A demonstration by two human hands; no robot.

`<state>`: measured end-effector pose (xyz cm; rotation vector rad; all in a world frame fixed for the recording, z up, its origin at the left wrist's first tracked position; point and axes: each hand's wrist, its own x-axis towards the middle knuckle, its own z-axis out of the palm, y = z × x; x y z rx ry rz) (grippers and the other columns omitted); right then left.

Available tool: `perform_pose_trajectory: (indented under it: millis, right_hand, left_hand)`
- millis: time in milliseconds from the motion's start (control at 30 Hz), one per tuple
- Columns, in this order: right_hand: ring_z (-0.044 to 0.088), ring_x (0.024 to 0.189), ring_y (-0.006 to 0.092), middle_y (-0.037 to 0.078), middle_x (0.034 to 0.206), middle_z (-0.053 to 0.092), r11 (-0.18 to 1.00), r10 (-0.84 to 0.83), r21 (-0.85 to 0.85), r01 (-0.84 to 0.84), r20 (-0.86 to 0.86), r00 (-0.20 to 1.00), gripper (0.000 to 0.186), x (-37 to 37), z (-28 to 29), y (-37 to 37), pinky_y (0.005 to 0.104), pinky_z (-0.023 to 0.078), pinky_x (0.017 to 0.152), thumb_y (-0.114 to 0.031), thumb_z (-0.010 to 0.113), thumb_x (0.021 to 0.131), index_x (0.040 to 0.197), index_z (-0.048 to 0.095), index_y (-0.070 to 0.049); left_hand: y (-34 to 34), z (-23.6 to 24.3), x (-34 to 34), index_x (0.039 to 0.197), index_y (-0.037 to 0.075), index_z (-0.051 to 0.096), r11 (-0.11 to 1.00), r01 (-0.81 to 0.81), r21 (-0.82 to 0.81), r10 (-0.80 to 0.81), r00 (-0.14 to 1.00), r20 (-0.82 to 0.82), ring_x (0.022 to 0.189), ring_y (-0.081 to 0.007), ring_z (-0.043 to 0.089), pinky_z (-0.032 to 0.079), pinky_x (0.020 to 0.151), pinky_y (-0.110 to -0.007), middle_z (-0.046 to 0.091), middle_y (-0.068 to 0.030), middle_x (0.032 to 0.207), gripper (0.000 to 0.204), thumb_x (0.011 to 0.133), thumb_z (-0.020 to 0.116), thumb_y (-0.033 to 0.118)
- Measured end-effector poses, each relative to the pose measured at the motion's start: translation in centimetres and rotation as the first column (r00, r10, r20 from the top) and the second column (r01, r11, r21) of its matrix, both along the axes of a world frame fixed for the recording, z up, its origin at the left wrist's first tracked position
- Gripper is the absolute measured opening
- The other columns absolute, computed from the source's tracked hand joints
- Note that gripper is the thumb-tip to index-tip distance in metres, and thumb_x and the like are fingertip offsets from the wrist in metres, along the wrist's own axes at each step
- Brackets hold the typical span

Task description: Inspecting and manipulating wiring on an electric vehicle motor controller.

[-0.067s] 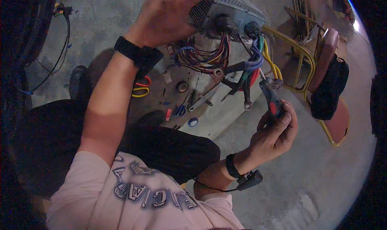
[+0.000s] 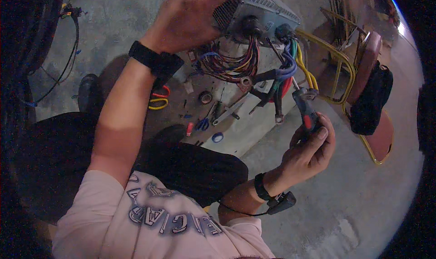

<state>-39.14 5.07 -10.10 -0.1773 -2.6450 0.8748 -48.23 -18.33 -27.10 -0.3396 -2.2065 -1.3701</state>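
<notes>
While a screwdriver (image 2: 305, 110) is being gripped by its handle in the right hand (image 2: 313, 145), its shaft is being partly hidden by bendy-looking cables (image 2: 289, 67); farther off, beyond that hand, a finned box (image 2: 267, 19) is being clasped at its left end by the left hand (image 2: 188, 20). Box is being judged heavy, stiff; best held by casing, not cables.
</notes>
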Motion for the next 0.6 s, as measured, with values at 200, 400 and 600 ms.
perform_pose_trajectory:
  millis: [200,400,600]
  right_hand:
    - [0.062,0.085,0.0134,0.013,0.111,0.067,0.998,-0.024,0.053,0.023,0.008,1.000,0.022,0.0,-0.1,0.3,0.0208,0.048,0.060,-0.015,0.049,0.103,0.108,0.065,0.000]
    - [0.062,0.085,0.0136,0.013,0.111,0.067,0.998,0.013,0.065,-0.014,0.015,1.000,0.022,0.0,0.0,0.7,0.0210,0.048,0.059,-0.015,0.050,0.103,0.108,0.065,0.000]
    - [0.062,0.078,0.0105,0.013,0.111,0.067,1.000,-0.010,-0.002,0.010,-0.011,1.000,0.022,0.0,-0.2,0.2,0.0182,0.043,0.051,-0.016,0.050,0.103,0.109,0.065,-0.001]
  left_hand:
    - [-0.2,1.6,0.4,0.127,0.007,0.057,1.000,0.012,-0.004,-0.012,0.997,0.070,0.122,-0.0391,0.059,0.051,0.098,-0.048,0.063,-0.0187,0.126,0.059,0.073,0.079,0.009]
    - [-0.3,1.3,0.3,0.126,0.006,0.057,1.000,0.028,-0.007,-0.027,0.998,0.062,0.123,-0.0388,0.059,0.051,0.097,-0.048,0.063,-0.0186,0.126,0.059,0.071,0.077,0.003]
    - [-0.2,0.5,0.0,0.126,0.006,0.057,1.000,0.016,0.008,-0.016,1.000,0.024,0.123,-0.0386,0.059,0.051,0.098,-0.048,0.063,-0.0181,0.127,0.061,0.069,0.078,0.000]
